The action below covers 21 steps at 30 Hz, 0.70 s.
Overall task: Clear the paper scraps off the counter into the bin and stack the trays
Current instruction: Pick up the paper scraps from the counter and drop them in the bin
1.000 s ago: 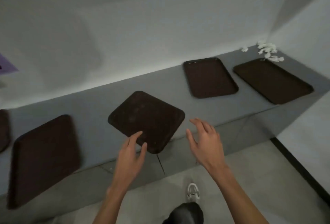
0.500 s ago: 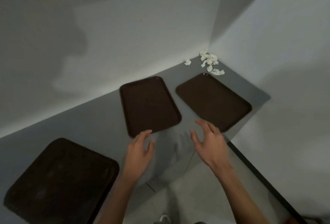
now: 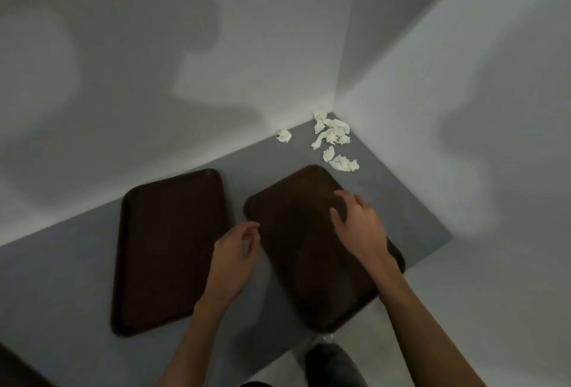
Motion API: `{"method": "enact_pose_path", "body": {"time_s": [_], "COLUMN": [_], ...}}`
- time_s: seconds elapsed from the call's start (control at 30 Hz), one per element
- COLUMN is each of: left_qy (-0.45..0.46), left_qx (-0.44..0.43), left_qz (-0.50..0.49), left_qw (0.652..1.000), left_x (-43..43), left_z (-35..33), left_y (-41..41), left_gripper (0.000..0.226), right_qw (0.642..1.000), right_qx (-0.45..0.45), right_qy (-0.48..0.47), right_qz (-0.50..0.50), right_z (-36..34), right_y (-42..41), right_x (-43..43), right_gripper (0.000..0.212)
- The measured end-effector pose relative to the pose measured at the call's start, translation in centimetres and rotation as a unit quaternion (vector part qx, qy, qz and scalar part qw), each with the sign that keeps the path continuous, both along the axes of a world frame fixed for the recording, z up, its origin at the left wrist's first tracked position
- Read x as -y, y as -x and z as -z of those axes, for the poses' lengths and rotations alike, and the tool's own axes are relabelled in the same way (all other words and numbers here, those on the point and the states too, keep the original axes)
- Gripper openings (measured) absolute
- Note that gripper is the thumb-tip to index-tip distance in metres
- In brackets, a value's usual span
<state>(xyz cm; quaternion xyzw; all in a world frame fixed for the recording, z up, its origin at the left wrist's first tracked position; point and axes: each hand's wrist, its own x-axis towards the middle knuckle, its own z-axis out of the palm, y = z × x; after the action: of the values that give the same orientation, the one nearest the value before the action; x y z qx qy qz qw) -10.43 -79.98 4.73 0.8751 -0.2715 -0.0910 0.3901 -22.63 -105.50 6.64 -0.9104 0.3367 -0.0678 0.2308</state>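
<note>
Several white crumpled paper scraps (image 3: 332,136) lie in the far corner of the grey counter (image 3: 77,269). Two dark brown trays lie flat side by side: the left tray (image 3: 167,247) and the right tray (image 3: 302,232), whose near corner juts over the counter edge. My right hand (image 3: 358,226) hovers over the right tray with fingers loosely bent, holding nothing. My left hand (image 3: 234,250) hangs over the gap between the trays, fingers loosely curled and empty. No bin is in view.
White walls meet at the corner behind the scraps. A corner of a third dark tray (image 3: 15,368) shows at the bottom left. The counter ends at the right, with pale floor (image 3: 432,294) below. My leg (image 3: 333,365) stands close to the counter front.
My view has swung right and closer to the counter's corner. Both hands moved forward: the right is now over the right tray, the left between the two trays.
</note>
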Motion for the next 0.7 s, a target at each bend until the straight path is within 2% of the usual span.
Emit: {"method": "enact_pose_path", "body": {"time_s": [0.17, 0.33, 0.43, 0.57, 0.7], "left_qy": [0.009, 0.007, 0.001, -0.013, -0.007], "left_qx": [0.005, -0.015, -0.013, -0.013, -0.029], "left_qz": [-0.036, -0.044, -0.036, -0.037, -0.029], "left_qw": [0.999, 0.999, 0.999, 0.999, 0.999], "left_x": [6.4, 10.2, 12.1, 14.4, 16.8], "left_z": [-0.4, -0.4, -0.2, 0.4, 0.7], "left_y": [-1.9, -3.9, -4.7, -5.2, -5.1], "left_gripper": [0.019, 0.019, 0.019, 0.019, 0.019], "right_qw": [0.999, 0.995, 0.992, 0.996, 0.997], "right_qx": [-0.037, -0.078, -0.106, -0.068, -0.057], "right_qy": [0.016, 0.010, 0.013, 0.014, -0.048], "right_qz": [-0.002, -0.056, -0.074, -0.061, -0.017], "right_z": [2.4, 9.0, 12.1, 12.4, 9.9], "right_y": [-6.6, -12.4, -12.6, -10.0, -7.9], "right_x": [11.4, 18.5, 19.1, 18.1, 17.9], "right_gripper": [0.047, 0.049, 0.052, 0.033, 0.023]}}
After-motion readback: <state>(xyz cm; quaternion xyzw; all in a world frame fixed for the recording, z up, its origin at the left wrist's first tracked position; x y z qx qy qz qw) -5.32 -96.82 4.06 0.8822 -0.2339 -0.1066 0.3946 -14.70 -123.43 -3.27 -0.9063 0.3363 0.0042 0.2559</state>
